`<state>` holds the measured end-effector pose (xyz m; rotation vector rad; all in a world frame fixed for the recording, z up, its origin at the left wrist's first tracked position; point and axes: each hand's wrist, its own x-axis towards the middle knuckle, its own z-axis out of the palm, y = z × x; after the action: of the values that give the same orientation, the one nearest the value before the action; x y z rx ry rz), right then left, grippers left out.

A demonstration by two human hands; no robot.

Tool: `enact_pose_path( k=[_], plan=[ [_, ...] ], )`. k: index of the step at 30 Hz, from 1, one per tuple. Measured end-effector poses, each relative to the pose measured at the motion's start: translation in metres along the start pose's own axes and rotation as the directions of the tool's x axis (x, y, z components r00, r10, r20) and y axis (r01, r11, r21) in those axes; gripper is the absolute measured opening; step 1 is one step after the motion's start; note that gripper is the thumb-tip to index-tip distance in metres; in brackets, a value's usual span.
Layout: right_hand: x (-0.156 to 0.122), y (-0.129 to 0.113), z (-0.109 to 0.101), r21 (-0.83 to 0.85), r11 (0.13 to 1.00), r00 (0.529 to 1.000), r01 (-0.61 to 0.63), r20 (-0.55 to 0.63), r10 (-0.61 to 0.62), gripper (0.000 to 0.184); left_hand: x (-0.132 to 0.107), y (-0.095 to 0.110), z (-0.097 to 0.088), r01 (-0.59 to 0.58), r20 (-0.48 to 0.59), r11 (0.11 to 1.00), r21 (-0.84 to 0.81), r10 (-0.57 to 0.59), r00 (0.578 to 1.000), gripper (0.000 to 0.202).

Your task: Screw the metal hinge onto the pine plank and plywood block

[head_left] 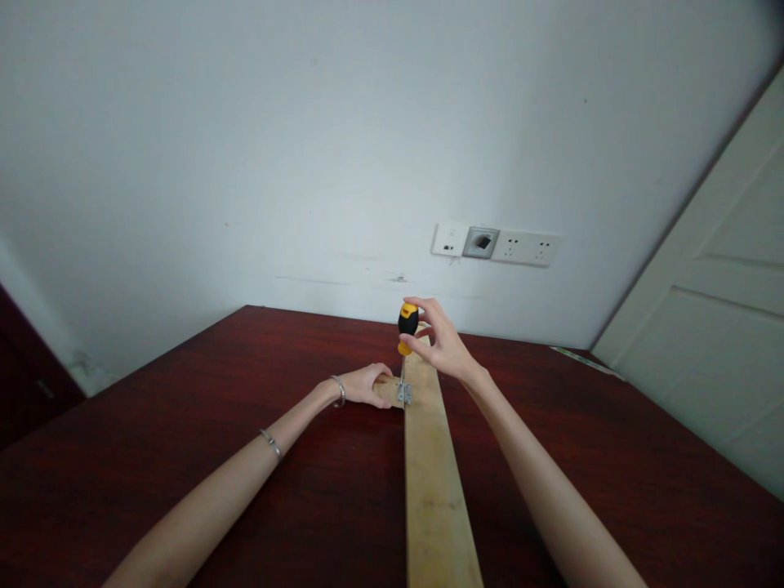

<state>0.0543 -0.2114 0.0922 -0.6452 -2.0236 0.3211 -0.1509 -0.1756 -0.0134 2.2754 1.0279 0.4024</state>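
A long pale wooden plank (432,465) lies on the dark red table (184,425), running away from me. A small metal hinge (403,393) sits at its left edge near the far end, joined to a short wooden piece (388,390). My left hand (365,385) is closed over that short piece, holding it against the plank. My right hand (439,340) grips a stubby yellow-and-black screwdriver (407,323), which stands upright with its tip down on the hinge.
A white wall rises behind the table with a row of sockets (497,244). A white door (710,302) stands at the right. Two bracelets circle my left forearm (273,445).
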Motion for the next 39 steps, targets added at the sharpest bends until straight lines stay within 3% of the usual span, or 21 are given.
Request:
enact_pose_path(
  k=[13, 20, 27, 35, 39],
  plan=[
    [0.001, 0.014, -0.004, -0.04, 0.998, 0.994, -0.055, -0.098, 0.051, 0.051, -0.001, 0.0, 0.0, 0.0, 0.001, 1.0, 0.004, 0.0, 1.0, 0.062],
    [0.002, 0.007, -0.005, -0.114, 0.993, 0.998, -0.022, -0.056, 0.015, 0.048, -0.001, 0.004, -0.001, 0.015, -0.005, 1.0, 0.025, -0.015, 1.0, 0.06],
    [0.0, 0.005, -0.007, -0.059, 0.998, 1.0, -0.02, -0.016, 0.019, 0.044, -0.001, 0.002, 0.001, 0.006, -0.016, 1.0, 0.011, -0.006, 1.0, 0.061],
    [0.0, 0.002, -0.005, -0.064, 0.997, 0.998, -0.033, -0.061, 0.029, 0.044, -0.002, 0.007, 0.0, 0.026, -0.019, 0.999, 0.023, -0.025, 1.0, 0.061],
    [0.0, -0.002, -0.008, -0.018, 1.0, 1.0, -0.023, 0.004, 0.023, 0.046, -0.002, 0.007, 0.0, 0.022, -0.02, 0.999, 0.024, -0.021, 1.0, 0.06]
  ],
)
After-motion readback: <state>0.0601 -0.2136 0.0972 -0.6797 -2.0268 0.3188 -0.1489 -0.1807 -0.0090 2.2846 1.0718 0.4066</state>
